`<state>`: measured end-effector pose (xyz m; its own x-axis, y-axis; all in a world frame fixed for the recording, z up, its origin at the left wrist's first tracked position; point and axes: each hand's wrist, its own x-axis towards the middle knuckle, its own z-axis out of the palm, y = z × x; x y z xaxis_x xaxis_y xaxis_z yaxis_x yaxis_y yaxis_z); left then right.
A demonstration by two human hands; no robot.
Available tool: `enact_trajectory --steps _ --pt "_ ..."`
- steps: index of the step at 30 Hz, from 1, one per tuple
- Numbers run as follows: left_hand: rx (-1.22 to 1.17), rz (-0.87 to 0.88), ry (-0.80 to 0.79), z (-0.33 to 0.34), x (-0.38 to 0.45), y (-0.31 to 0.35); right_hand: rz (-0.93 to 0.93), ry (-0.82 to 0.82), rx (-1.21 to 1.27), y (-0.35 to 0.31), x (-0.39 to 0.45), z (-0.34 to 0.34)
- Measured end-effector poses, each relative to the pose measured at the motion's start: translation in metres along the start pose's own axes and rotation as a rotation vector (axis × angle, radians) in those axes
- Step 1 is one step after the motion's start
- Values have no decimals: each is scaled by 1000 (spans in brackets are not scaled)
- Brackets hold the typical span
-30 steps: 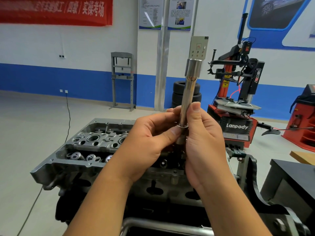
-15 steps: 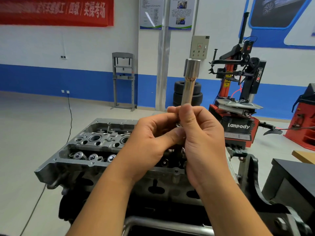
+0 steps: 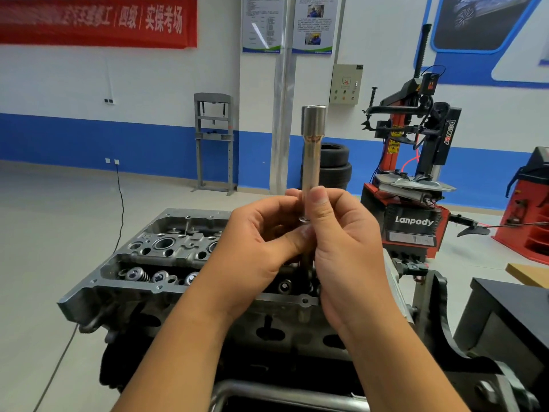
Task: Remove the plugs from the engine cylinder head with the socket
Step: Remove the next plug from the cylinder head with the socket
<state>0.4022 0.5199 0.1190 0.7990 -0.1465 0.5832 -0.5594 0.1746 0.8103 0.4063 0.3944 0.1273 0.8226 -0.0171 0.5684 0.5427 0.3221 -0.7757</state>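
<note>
**Socket being held upright above the cylinder head**

A long metal socket (image 3: 311, 150) is being held upright in front of the camera, open end up, above the engine cylinder head (image 3: 166, 257). It is being gripped low on its shaft by the right hand (image 3: 341, 257), thumb laid along the shaft and pointing up. The left hand (image 3: 261, 251) is being kept against the right, its thumb pressed to the lower shaft and its fingers curled round behind it; both hands are together on the tool. A small metal ring is being seen at the shaft by the thumbs; whether a plug is seated in the lower end cannot be told, as that end is being hidden by the hands.

The cylinder head is being carried on an engine stand (image 3: 439, 322), not a worktop. Its open top is being shown on the left: a round bore (image 3: 164, 243) in the upper deck, and valve springs (image 3: 138, 274) sitting in a row in the trough nearer the camera.

Behind, a red tyre changer (image 3: 416, 185), stacked tyres (image 3: 335, 166) and a grey press frame (image 3: 213, 141) are being seen against the blue-and-white wall.
</note>
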Motion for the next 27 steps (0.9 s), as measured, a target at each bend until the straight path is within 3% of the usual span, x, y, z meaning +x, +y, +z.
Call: enact_trajectory --steps 4,10,24,27 --pt "-23 -53 -65 1 1 1 4 18 -7 3 2 -1" --pt "82 -33 102 1 1 -4 -27 6 -4 2 0 1" --pt "56 -70 -73 0 0 -2 -15 20 -7 3 0 -3" --pt "86 -74 -39 1 1 -2 3 43 -7 3 2 -2"
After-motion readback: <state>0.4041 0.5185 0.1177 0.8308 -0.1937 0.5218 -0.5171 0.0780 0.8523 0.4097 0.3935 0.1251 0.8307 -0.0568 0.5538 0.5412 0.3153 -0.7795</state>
